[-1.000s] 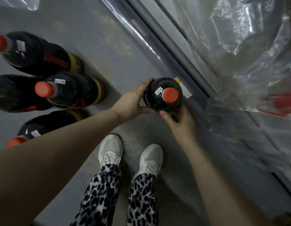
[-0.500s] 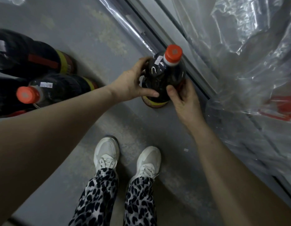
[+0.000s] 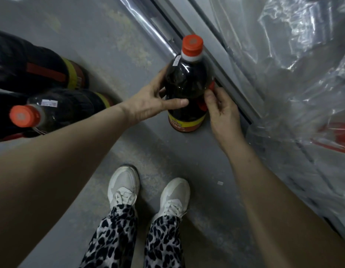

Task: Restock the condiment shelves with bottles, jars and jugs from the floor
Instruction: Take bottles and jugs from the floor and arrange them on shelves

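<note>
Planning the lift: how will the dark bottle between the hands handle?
Probably heavy for its size: the dark bottle looks full nearly to the neck. Its glossy sides may be slippery; left hand and right hand both grip it. Tall, so a push near the cap could tip it.

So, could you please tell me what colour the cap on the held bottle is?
The cap on the bottle is orange-red; the head view shows it best.

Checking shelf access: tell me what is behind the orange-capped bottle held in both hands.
Behind the dark sauce bottle, held by left hand and right hand, runs a grey metal rail, then clear plastic sheeting. The bottle covers part of the rail.
</note>
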